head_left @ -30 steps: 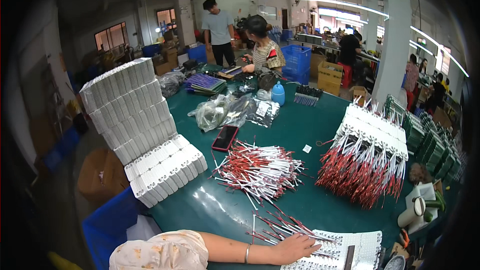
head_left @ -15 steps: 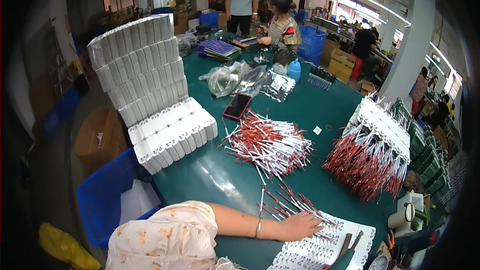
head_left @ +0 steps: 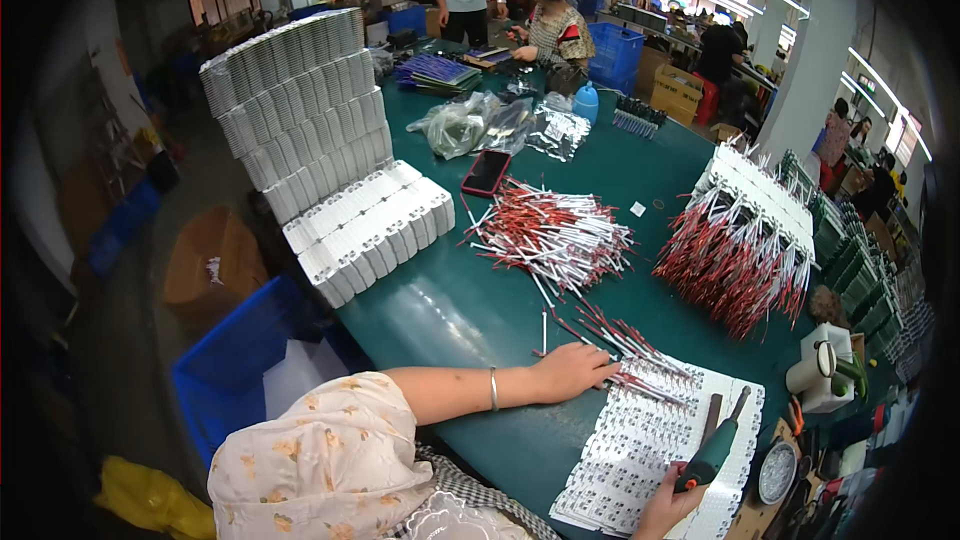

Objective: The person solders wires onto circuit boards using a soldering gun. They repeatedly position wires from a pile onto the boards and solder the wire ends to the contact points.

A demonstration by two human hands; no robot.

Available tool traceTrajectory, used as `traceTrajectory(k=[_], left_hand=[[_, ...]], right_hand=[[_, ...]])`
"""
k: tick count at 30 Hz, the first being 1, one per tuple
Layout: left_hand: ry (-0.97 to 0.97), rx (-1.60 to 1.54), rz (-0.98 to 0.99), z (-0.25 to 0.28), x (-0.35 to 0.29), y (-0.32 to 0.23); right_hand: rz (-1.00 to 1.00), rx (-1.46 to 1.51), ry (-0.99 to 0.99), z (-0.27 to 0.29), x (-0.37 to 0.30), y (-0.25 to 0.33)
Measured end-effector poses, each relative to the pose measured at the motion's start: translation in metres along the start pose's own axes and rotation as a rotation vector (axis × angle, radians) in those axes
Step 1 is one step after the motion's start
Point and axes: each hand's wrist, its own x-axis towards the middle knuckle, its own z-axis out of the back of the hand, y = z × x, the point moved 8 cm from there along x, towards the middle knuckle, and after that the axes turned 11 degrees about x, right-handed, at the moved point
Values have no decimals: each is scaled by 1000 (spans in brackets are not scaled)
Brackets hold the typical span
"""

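My left hand [head_left: 572, 372] is at the left edge of a white panel of small circuit boards [head_left: 640, 445], its fingertips drawn together on the ends of red and white wires [head_left: 650, 377]. These wires lie across the panel's upper part. At the lower right, my right hand [head_left: 670, 505] is wrapped around a dark green hand tool [head_left: 712, 455] with an orange button and a narrow tip. The tool lies over the panel, its tip toward the far right. Beside the tip is a flat dark strip [head_left: 712, 415].
A heap of red and white wires [head_left: 555, 240] lies mid-table below a phone [head_left: 486, 172]. White panels [head_left: 375, 225] are stacked at left above a blue bin [head_left: 240, 360]. Wired panels [head_left: 745, 230] stand at right, near a white container [head_left: 825, 370]. Two people stand across the table.
My right hand has come into view, gripping the green tool. My left fingers, spread flatter before, are drawn together on the wires. The whole view has shifted slightly.
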Motion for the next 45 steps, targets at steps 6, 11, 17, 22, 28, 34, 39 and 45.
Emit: traceTrajectory(k=[6, 11, 17, 22, 28, 34, 39, 45], left_hand=[[115, -11, 108, 6, -1, 2], [1, 59, 133, 47, -15, 36], [286, -31, 197, 72, -60, 70], [259, -96, 285, 59, -57, 70], [270, -138, 258, 53, -50, 87], [157, -211, 251, 69, -52, 105], [212, 178, 731, 62, -65, 128], [231, -38, 678, 40, -53, 126]], right_hand=[[-77, 103, 24, 4, -4, -12], [-128, 197, -53, 4, -6, -13], [-81, 325, -15, -2, -2, -6], [-104, 368, -11, 2, -4, -11], [-102, 382, 12, 3, -7, -8], [-98, 373, -27, 3, -7, -2], [-70, 385, -10, 6, -9, -12], [-44, 344, -17, 5, -9, -5]])
